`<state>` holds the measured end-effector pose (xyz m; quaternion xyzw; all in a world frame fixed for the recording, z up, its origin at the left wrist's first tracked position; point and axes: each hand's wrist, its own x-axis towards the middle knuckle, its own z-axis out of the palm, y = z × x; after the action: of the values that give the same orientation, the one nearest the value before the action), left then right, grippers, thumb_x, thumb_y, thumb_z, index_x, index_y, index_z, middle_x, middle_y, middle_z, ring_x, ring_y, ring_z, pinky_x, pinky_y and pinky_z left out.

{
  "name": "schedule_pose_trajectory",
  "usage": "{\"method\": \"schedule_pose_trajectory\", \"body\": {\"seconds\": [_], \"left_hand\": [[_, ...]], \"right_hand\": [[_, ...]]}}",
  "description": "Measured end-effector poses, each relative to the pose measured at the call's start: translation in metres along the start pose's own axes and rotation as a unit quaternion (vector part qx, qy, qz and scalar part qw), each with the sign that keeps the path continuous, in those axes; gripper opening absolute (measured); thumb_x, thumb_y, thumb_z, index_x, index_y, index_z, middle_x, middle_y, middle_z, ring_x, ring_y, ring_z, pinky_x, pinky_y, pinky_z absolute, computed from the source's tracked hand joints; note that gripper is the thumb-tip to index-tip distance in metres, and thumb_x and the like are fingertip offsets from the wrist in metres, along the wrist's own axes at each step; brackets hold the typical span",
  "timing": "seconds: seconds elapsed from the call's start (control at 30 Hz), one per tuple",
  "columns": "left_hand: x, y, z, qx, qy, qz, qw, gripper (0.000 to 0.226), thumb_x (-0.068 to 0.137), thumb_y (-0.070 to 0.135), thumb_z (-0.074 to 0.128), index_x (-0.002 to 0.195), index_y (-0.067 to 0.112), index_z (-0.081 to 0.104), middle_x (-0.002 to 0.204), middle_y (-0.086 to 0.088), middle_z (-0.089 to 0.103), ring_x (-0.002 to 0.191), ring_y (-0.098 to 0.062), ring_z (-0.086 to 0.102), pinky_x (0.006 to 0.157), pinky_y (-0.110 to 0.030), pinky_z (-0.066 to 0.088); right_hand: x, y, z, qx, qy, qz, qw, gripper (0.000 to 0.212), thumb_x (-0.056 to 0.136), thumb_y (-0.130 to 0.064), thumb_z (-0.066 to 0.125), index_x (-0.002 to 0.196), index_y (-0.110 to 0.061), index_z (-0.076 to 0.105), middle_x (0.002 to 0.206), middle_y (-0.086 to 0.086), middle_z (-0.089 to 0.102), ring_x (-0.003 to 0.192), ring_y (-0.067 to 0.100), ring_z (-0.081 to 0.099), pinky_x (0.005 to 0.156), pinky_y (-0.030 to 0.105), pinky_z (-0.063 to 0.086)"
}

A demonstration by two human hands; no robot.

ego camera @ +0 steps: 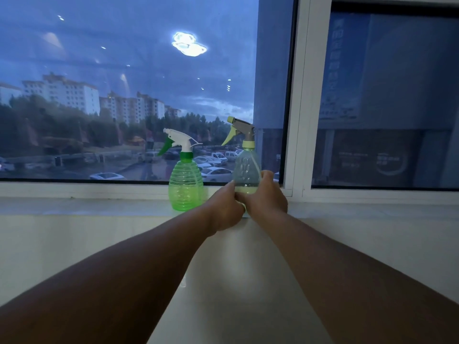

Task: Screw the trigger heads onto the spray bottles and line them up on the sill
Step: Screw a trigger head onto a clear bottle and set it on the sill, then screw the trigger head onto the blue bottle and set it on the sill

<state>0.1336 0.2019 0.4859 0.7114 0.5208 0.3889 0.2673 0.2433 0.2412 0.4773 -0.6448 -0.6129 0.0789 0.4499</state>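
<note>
Two spray bottles stand upright on the pale sill (99, 207). The left one is a ribbed green bottle (185, 186) with a white and green trigger head (177, 140) screwed on. To its right stands a clear bottle (246, 170) with a grey and yellow-green trigger head (239, 129) on its neck. Both nozzles point left. My left hand (227, 207) and my right hand (267, 194) wrap the clear bottle's lower part from either side, hiding its base.
A large window pane (124, 95) rises right behind the bottles, with a white frame post (298, 120) just right of the clear bottle. A second pane (385, 108) lies beyond it. Below the sill is a pale wall (74, 244).
</note>
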Motion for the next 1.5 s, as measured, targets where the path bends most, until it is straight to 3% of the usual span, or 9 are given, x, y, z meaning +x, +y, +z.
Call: {"method": "schedule_pose_trajectory", "body": {"seconds": [0.1,0.27,0.37,0.47,0.67,0.97,1.23,1.37,1.5], "left_hand": [[-0.002,0.004,0.0,-0.001,-0.002,-0.002,1.0,0.051,0.086,-0.012,0.046,0.13,0.013,0.054,0.105,-0.009,0.066,0.083,-0.015,0.058,0.061,-0.021,0.047],[-0.005,0.007,0.003,-0.021,0.053,0.02,0.998,0.052,0.088,-0.009,0.044,0.131,0.019,0.053,0.103,0.0,0.066,0.085,-0.013,0.06,0.063,-0.023,0.046],[-0.011,0.003,0.008,-0.026,0.1,0.047,0.994,0.059,0.088,-0.008,0.047,0.139,0.02,0.049,0.124,-0.003,0.065,0.11,-0.021,0.062,0.09,-0.037,0.055],[-0.024,0.001,0.022,-0.017,0.121,0.076,0.99,0.065,0.092,-0.002,0.053,0.152,0.017,0.038,0.151,-0.006,0.05,0.139,-0.02,0.045,0.115,-0.042,0.04],[-0.06,0.008,0.051,-0.047,0.143,0.111,0.982,0.056,0.092,-0.003,0.058,0.144,0.014,0.05,0.132,-0.008,0.063,0.119,-0.015,0.061,0.104,-0.037,0.051],[-0.139,-0.019,0.118,-0.075,0.056,0.046,0.995,0.046,0.088,-0.007,0.058,0.129,0.014,0.063,0.111,-0.002,0.068,0.081,-0.004,0.068,0.076,-0.018,0.057],[-0.232,-0.094,0.219,-0.042,-0.088,-0.07,0.993,0.041,0.089,-0.002,0.06,0.125,0.019,0.064,0.108,-0.003,0.07,0.096,-0.016,0.069,0.082,-0.032,0.061],[-0.28,-0.134,0.267,-0.003,-0.188,-0.12,0.975,0.043,0.088,0.002,0.065,0.125,0.023,0.064,0.111,-0.001,0.069,0.095,-0.01,0.066,0.075,-0.019,0.054],[-0.322,-0.164,0.299,0.042,-0.266,-0.146,0.952,0.048,0.086,0.009,0.073,0.13,0.024,0.06,0.117,-0.001,0.066,0.107,-0.015,0.063,0.091,-0.027,0.053]], "right_hand": [[0.001,0.001,-0.004,-0.011,-0.011,-0.011,1.0,0.084,0.071,-0.058,0.079,0.134,-0.021,0.037,0.125,0.007,0.061,0.111,0.028,0.061,0.096,0.047,0.049],[-0.001,0.008,-0.012,-0.009,0.015,-0.022,1.0,0.125,0.065,-0.062,0.082,0.158,-0.018,0.011,0.146,0.011,0.046,0.129,0.031,0.051,0.103,0.047,0.044],[-0.011,0.018,-0.021,0.032,0.072,-0.066,0.995,0.112,0.069,-0.059,0.08,0.156,-0.017,0.023,0.146,0.009,0.046,0.125,0.028,0.055,0.092,0.036,0.046],[-0.033,0.025,-0.029,0.038,0.089,-0.118,0.988,0.089,0.078,-0.055,0.075,0.15,-0.021,0.035,0.142,0.005,0.05,0.119,0.02,0.056,0.085,0.027,0.041],[-0.084,0.038,-0.053,0.107,0.07,-0.129,0.983,0.057,0.088,-0.039,0.072,0.138,-0.022,0.05,0.131,0.004,0.058,0.112,0.013,0.057,0.085,0.023,0.043],[-0.178,0.111,-0.074,0.093,-0.01,-0.059,0.994,0.052,0.088,-0.04,0.072,0.132,-0.019,0.057,0.125,0.003,0.063,0.113,0.011,0.06,0.094,0.026,0.05],[-0.286,0.242,-0.07,0.015,-0.167,0.094,0.981,0.035,0.088,-0.027,0.072,0.12,-0.016,0.067,0.11,0.002,0.069,0.099,0.015,0.065,0.086,0.025,0.049],[-0.34,0.305,-0.06,-0.035,-0.257,0.215,0.941,0.032,0.088,-0.022,0.07,0.118,-0.011,0.069,0.112,0.006,0.071,0.103,0.02,0.065,0.089,0.028,0.049],[-0.386,0.352,-0.049,-0.027,-0.308,0.304,0.901,0.029,0.091,-0.02,0.066,0.118,-0.01,0.066,0.114,0.011,0.068,0.102,0.025,0.065,0.089,0.038,0.055]]}}
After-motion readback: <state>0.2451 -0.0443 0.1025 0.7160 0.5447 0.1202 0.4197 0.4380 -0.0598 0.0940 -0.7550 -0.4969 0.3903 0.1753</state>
